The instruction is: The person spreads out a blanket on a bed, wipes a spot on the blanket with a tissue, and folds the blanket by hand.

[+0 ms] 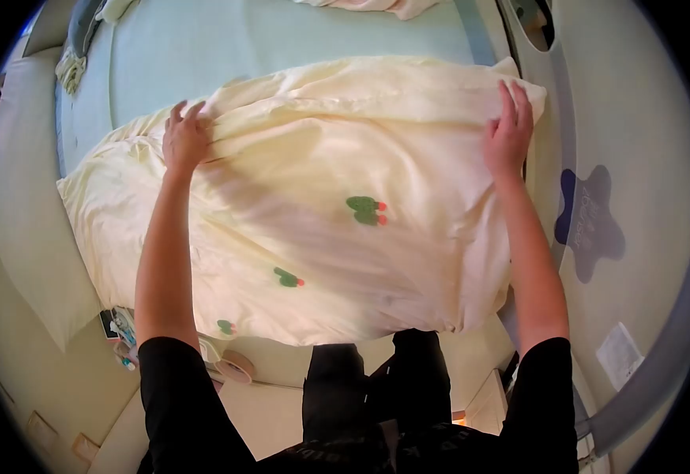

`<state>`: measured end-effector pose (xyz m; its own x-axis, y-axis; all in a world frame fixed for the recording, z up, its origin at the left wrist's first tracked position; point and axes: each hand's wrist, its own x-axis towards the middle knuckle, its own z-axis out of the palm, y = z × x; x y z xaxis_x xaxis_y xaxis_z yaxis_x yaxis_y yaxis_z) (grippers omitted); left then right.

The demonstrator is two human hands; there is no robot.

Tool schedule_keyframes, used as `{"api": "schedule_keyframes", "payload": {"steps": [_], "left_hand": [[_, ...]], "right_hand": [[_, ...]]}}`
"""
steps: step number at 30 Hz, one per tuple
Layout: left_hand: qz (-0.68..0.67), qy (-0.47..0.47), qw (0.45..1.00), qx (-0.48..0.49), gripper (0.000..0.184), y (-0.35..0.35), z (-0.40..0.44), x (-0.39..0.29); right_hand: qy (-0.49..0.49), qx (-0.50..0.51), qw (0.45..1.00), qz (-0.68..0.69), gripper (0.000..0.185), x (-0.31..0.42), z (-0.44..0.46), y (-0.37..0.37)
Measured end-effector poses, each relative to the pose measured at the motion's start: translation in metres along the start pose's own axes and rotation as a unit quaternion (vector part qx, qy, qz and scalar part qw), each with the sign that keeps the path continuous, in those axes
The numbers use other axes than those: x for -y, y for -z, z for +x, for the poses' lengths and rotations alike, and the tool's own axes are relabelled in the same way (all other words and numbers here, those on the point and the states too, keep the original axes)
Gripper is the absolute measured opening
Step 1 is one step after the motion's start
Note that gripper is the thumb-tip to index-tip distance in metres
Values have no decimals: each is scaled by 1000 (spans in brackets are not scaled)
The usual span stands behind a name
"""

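A cream cloth cover (313, 182) with green cactus prints is spread over the near side of a bed, its lower edge hanging by the person's legs. On its upper left part rests my left hand (186, 136), palm down, fingers a little apart. My right hand (510, 130) lies near the cover's upper right corner, its fingers pointing forward and somewhat spread. Both hands touch the fabric, which has folds running between them. No pinch on the cloth shows at either hand.
Beyond the cover lies a light blue bed sheet (282, 39), with a pink cloth (384, 6) at its far edge. A pale padded panel (29, 189) stands on the left. On the right is a light bed guard (637, 142) with a star print. Small items (124, 328) sit at lower left.
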<state>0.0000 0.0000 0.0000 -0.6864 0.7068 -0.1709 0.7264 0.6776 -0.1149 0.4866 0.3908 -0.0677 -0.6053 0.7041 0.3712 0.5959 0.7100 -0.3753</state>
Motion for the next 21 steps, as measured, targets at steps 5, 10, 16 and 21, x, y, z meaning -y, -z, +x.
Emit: {"api": "schedule_keyframes", "payload": {"steps": [5, 10, 16, 21], "left_hand": [[-68, 54, 995, 43, 71, 20, 7, 49], [-43, -19, 995, 83, 67, -25, 21, 53], [-55, 4, 974, 221, 63, -37, 51, 75], [4, -47, 999, 20, 75, -46, 42, 66]], "right_hand": [[84, 101, 991, -12, 55, 68, 78, -71], [33, 353, 927, -121, 34, 89, 78, -56], [141, 125, 966, -175, 25, 24, 99, -2], [115, 133, 973, -147, 23, 50, 97, -33]]}}
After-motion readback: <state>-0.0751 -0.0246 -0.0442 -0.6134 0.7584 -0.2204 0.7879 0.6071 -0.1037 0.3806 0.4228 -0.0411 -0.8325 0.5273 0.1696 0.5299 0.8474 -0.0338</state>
